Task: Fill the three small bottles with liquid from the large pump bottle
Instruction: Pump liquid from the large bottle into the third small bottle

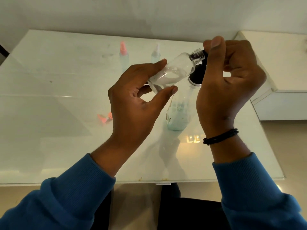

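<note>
Gripping a tilted small clear bottle (172, 73), the left hand (141, 100) angles its open neck toward the black pump head (198, 75), which the right hand (230, 83) pinches.

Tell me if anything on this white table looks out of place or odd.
One thing: a pink spray cap lies loose on its side on the glossy white table, on no bottle. The left hand holds a small clear plastic bottle tilted and uncapped at the large pump bottle's black pump. No spill is visible.
</note>
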Demonstrator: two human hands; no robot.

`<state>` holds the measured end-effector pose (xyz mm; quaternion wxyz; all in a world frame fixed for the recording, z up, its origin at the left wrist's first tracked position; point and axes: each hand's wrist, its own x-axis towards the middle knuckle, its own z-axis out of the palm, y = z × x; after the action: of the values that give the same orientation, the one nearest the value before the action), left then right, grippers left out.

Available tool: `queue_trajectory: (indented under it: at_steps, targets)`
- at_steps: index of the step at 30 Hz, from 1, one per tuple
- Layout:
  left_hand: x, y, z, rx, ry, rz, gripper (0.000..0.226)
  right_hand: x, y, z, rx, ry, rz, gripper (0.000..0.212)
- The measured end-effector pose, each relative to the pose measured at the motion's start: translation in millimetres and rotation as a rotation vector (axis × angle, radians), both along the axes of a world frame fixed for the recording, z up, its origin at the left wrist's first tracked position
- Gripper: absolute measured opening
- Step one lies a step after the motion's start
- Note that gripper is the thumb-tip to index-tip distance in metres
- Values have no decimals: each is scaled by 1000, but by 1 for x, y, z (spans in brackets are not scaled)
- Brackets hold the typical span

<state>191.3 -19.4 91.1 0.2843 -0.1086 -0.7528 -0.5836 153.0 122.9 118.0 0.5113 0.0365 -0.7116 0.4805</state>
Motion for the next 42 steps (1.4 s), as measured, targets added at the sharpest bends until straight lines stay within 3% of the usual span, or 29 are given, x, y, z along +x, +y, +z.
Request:
queue_trajectory:
  at_steps: [42]
  targets:
    - [0, 1, 0, 7, -2, -2, 46, -2, 3, -1, 20, -20, -21, 31]
